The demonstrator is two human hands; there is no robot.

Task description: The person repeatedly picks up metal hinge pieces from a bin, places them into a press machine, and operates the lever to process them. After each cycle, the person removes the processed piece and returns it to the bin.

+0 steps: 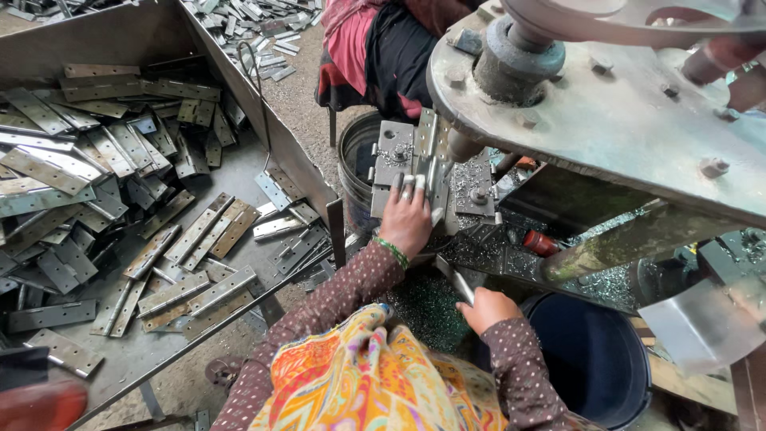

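In the middle of the frame the left hand (405, 217) lay flat on a metal hinge (432, 172) that stood upright in the clamp block (396, 160) of the machine, just under the drill tip (461, 146). Its fingers (409, 187) were stretched out and pressed close together against the lower part of the hinge, so the hinge was above the fingertips and partly hidden by them; the hand pushed on it and did not close around it. A green bangle (391, 251) sat on that wrist. Lower, near the centre of the frame, the right hand (487, 309) was closed in a fist around a flat metal handle (454, 279), which pointed up and to the left, toward the machine. This hand was well apart from the hinge. Both arms wore brown dotted sleeves (335, 295). On the left side of the frame a big metal tray (120, 36) held a heap of loose hinges (104, 175). A dark blue bucket (594, 359) stood at the lower right, and another bucket (355, 152) stood behind the clamp block. Metal shavings (427, 307) covered the area between the two hands. At the top centre a second person (375, 48) in pink and dark clothes sat.
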